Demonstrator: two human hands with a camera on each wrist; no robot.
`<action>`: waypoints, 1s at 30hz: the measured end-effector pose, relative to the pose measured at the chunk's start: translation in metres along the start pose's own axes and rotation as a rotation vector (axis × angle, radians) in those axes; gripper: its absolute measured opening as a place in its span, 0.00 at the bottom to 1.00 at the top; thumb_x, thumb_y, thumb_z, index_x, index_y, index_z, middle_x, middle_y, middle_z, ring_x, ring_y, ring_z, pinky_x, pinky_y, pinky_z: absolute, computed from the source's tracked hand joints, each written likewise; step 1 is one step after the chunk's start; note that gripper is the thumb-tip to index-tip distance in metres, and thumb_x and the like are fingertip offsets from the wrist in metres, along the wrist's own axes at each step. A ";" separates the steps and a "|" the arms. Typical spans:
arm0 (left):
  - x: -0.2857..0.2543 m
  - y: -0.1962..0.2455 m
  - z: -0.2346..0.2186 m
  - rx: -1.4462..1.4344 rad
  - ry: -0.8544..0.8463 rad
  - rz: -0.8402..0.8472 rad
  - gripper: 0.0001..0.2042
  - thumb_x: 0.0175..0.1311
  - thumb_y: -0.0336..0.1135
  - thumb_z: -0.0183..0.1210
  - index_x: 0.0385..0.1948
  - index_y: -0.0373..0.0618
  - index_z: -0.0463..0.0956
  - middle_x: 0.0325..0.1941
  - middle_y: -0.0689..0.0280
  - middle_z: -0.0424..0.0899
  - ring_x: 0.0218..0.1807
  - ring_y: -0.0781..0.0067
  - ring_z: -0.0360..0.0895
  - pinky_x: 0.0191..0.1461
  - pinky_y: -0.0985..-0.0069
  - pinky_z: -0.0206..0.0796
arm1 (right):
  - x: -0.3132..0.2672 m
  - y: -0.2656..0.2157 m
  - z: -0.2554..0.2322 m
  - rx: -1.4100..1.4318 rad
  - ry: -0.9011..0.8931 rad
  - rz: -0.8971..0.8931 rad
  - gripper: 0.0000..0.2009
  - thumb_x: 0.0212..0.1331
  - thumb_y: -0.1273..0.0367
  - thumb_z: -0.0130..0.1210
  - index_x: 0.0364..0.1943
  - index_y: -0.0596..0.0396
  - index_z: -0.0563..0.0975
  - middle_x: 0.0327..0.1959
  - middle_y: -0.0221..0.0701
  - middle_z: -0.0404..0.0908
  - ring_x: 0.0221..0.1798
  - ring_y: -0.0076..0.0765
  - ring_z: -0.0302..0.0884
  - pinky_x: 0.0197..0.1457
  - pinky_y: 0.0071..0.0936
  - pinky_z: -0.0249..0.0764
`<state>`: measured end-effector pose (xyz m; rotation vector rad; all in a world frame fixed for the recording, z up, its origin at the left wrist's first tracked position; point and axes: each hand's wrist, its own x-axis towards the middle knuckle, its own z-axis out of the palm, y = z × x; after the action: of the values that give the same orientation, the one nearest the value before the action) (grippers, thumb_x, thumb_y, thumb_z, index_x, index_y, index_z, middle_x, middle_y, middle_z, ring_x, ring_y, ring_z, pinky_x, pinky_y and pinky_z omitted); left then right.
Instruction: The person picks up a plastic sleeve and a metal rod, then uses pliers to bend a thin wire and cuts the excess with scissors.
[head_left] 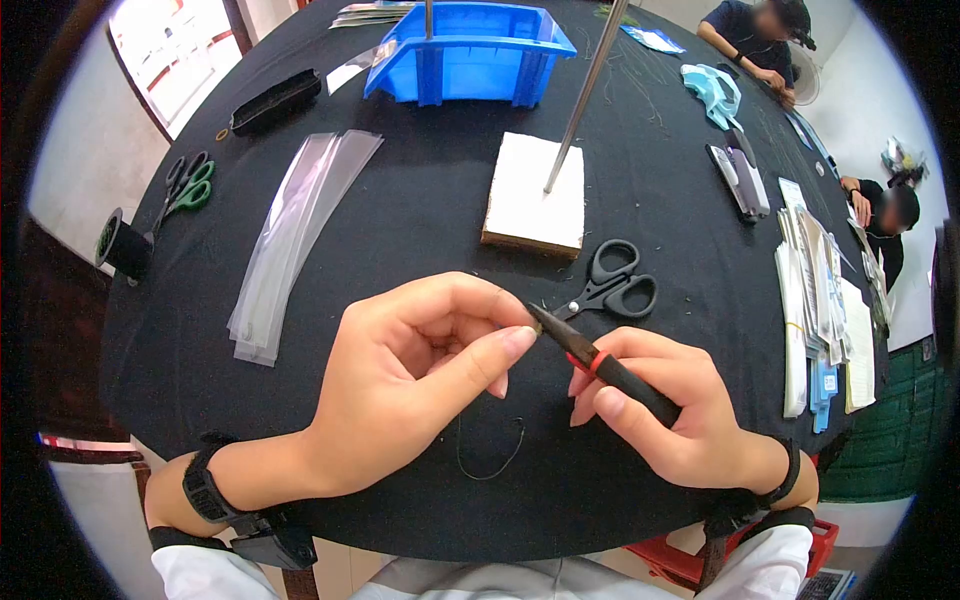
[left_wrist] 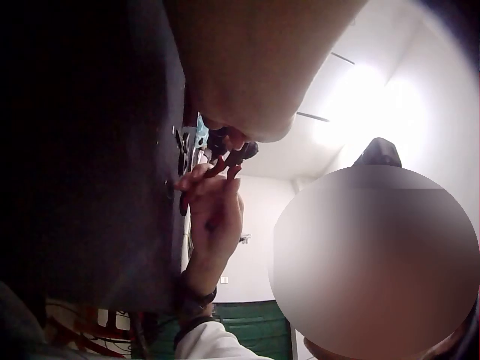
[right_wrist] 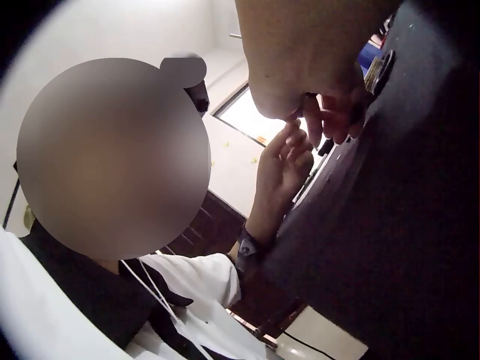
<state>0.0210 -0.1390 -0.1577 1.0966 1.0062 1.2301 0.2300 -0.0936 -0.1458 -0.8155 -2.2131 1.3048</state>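
My right hand [head_left: 690, 405] grips a pair of pliers [head_left: 643, 390] with black handles and red trim, its dark narrow tip pointing up and left. That tip meets the thumb and forefinger of my left hand [head_left: 400, 370], which pinch something very small, mostly hidden by the fingertips. Below the left hand a thin greenish line [head_left: 495, 473] hangs in a loose curve over the black cloth. Just beyond the pliers lie black-handled scissors [head_left: 612, 285]. In the left wrist view the right hand [left_wrist: 217, 214] shows beyond the left forearm.
A white-topped block [head_left: 525, 190] with an upright metal rod [head_left: 585, 100] stands ahead, before a blue bin [head_left: 470, 75]. Clear plastic strips [head_left: 295, 240] lie left, near green-handled scissors [head_left: 195, 188]. A stapler [head_left: 742, 178] and stacked packets [head_left: 815, 290] are right. Two people sit farther off.
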 end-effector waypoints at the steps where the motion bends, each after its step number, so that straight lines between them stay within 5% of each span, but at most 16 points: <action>1: 0.001 -0.002 0.002 -0.001 0.015 0.011 0.06 0.59 0.26 0.55 0.35 0.35 0.74 0.26 0.67 0.77 0.26 0.86 0.71 0.26 0.90 0.61 | 0.000 0.000 0.000 -0.007 0.004 -0.003 0.12 0.58 0.68 0.48 0.24 0.61 0.78 0.33 0.35 0.75 0.35 0.31 0.75 0.40 0.25 0.69; 17: 0.000 -0.005 0.002 0.113 0.099 0.022 0.04 0.58 0.26 0.56 0.33 0.37 0.74 0.21 0.71 0.74 0.21 0.89 0.66 0.22 0.91 0.55 | -0.002 0.007 0.006 -0.107 0.095 -0.127 0.09 0.54 0.71 0.56 0.31 0.67 0.77 0.33 0.40 0.77 0.31 0.36 0.77 0.33 0.25 0.72; 23: -0.003 -0.006 -0.002 0.555 0.128 0.272 0.04 0.55 0.22 0.56 0.32 0.38 0.74 0.19 0.73 0.73 0.18 0.92 0.63 0.19 0.91 0.51 | -0.005 -0.001 0.007 -0.086 0.038 -0.006 0.10 0.58 0.69 0.50 0.33 0.63 0.79 0.38 0.38 0.76 0.40 0.33 0.76 0.46 0.26 0.70; 25: 0.000 -0.009 -0.002 0.693 0.156 0.500 0.05 0.53 0.21 0.57 0.31 0.38 0.75 0.19 0.72 0.73 0.17 0.91 0.62 0.18 0.90 0.50 | -0.005 -0.004 0.007 -0.097 0.034 0.014 0.11 0.58 0.69 0.50 0.34 0.63 0.79 0.39 0.38 0.76 0.41 0.34 0.76 0.47 0.27 0.70; 30: 0.003 -0.006 -0.002 0.870 0.149 0.768 0.07 0.48 0.18 0.59 0.29 0.38 0.75 0.19 0.67 0.73 0.16 0.84 0.62 0.17 0.86 0.50 | -0.005 -0.001 0.013 -0.069 0.079 -0.070 0.09 0.56 0.71 0.53 0.34 0.65 0.78 0.37 0.40 0.76 0.38 0.36 0.76 0.42 0.26 0.71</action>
<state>0.0204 -0.1358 -0.1639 2.2407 1.3390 1.5108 0.2254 -0.1057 -0.1512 -0.7927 -2.2145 1.1501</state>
